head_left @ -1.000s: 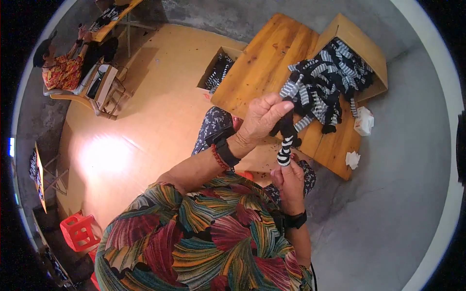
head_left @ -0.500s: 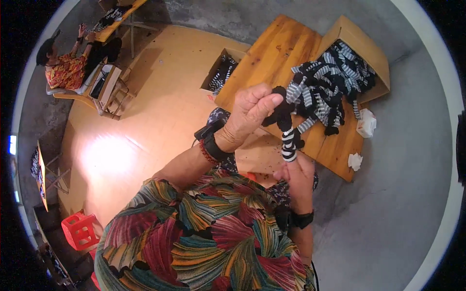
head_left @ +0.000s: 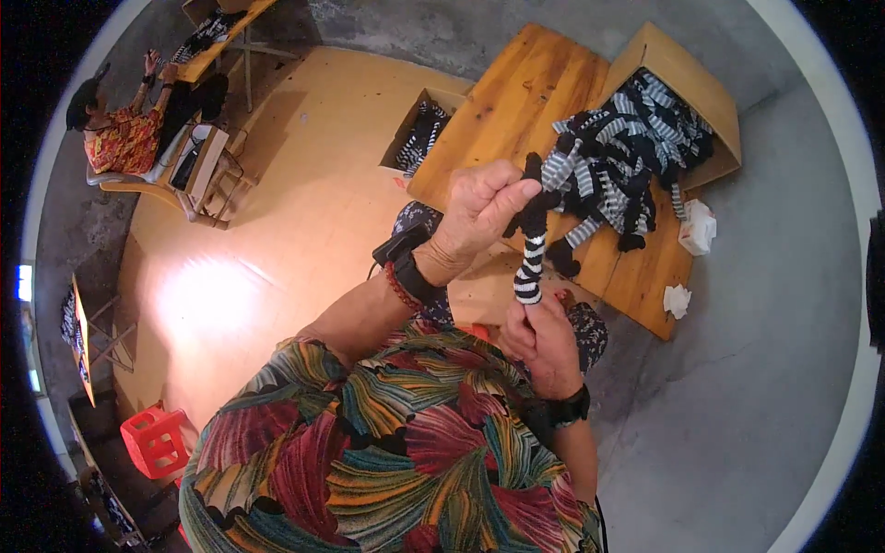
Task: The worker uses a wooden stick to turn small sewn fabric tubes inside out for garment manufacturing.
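A knitted glove [head_left: 531, 263], black at its upper end and striped black and white along its cuff, is stretched upright between my hands. My left hand [head_left: 477, 214], closed in a fist with the thumb on top, grips its black part. Below, the fingers of my right hand [head_left: 546, 343] are closed around the lower end of the striped cuff. Just beyond the glove lies a heap of similar black and striped knitted pieces [head_left: 604, 170], which spills out of a tipped cardboard box [head_left: 724, 152] onto the wooden table [head_left: 502, 101].
White crumpled tissue [head_left: 677, 300] and a white pack [head_left: 698, 228] lie by the table's right edge. Another cardboard box [head_left: 392, 155] with knitted pieces stands on the floor. At the far left a person [head_left: 124, 138] sits at another table. A red stool [head_left: 155, 442] stands lower left.
My right hand has moved slightly down and left, its fingers now wrapped round the cuff end. The glove hangs straighter and looks narrower; my left hand has barely moved.
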Action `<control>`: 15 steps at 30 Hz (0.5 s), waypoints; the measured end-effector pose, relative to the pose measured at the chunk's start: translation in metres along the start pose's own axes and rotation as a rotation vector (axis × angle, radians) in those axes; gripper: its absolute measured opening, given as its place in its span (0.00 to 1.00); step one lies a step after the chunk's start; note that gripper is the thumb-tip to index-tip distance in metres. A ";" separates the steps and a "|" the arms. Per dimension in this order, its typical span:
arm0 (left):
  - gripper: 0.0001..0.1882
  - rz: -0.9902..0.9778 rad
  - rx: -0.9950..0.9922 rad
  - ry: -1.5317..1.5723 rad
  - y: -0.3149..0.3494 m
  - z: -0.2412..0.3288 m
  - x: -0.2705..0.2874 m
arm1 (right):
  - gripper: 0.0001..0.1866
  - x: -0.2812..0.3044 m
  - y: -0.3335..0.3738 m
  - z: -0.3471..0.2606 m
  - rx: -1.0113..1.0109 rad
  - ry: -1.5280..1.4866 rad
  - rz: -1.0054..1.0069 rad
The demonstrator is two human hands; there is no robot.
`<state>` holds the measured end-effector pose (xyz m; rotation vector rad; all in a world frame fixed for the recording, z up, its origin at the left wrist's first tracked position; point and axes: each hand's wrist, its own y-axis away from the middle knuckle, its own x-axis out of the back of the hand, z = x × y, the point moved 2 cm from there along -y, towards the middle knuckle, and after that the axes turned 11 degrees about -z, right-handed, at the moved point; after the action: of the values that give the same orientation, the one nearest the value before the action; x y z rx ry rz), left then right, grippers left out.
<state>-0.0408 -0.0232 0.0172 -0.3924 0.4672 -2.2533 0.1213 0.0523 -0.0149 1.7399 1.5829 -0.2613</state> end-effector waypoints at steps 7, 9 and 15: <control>0.07 -0.087 0.232 0.555 -0.001 -0.022 0.007 | 0.13 0.033 -0.001 -0.010 0.147 0.511 0.254; 0.09 -0.059 0.225 0.540 -0.004 -0.011 0.009 | 0.14 0.033 0.001 -0.010 0.187 0.572 0.250; 0.13 -0.139 0.256 0.623 -0.009 -0.026 -0.008 | 0.15 0.038 -0.004 -0.005 0.296 0.782 0.289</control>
<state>-0.0521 -0.0060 -0.0027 0.4370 0.4605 -2.5102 0.1241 0.0844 -0.0355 2.4589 1.8345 0.3992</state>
